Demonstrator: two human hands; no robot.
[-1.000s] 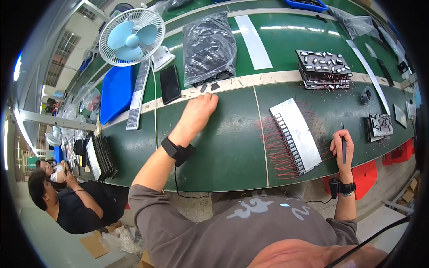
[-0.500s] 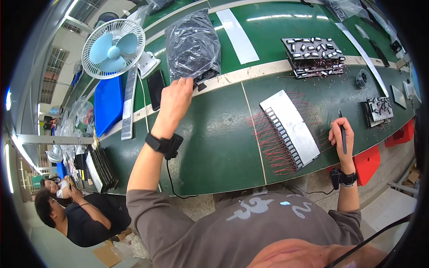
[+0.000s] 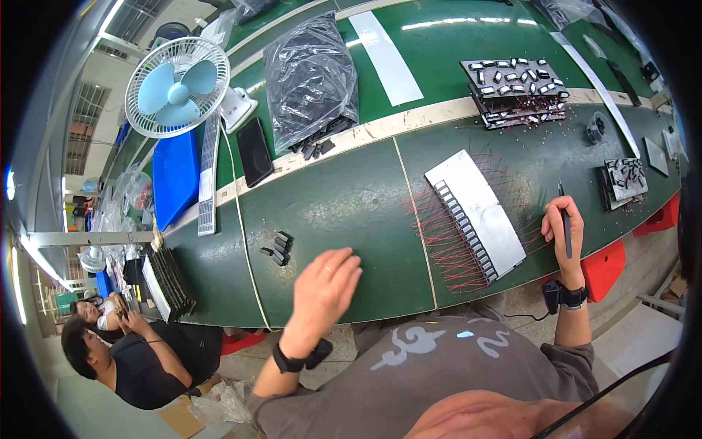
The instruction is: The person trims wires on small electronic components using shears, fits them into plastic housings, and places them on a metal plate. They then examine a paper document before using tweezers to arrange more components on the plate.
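Note:
My left hand (image 3: 327,289) hovers over the green table near its front edge, fingers loosely stretched, with nothing visible in it; its palm side is hidden. Beyond it to the left lies a small group of black blocks (image 3: 278,250). A clear plastic bag (image 3: 313,80) full of black pieces lies farther back, some pieces spilling from its mouth. My right hand (image 3: 564,233) grips black tweezers (image 3: 566,223), tip pointing away from me. Left of that hand is a white plate (image 3: 479,208) with a row of small dark parts along one edge and thin red wires fanning out on both sides.
Stacked boards (image 3: 515,91) with small black-and-white parts stand at the back right, a smaller stack (image 3: 625,181) nearer. A round cup (image 3: 595,130) sits between them. At left are a fan (image 3: 178,93), blue tray (image 3: 175,179), phone (image 3: 254,150) and cable. Other people sit at lower left.
My left hand has left the bag's mouth and come back toward me and right. Several black blocks now lie on the table at left. The right hand still holds the tweezers, nearly unmoved.

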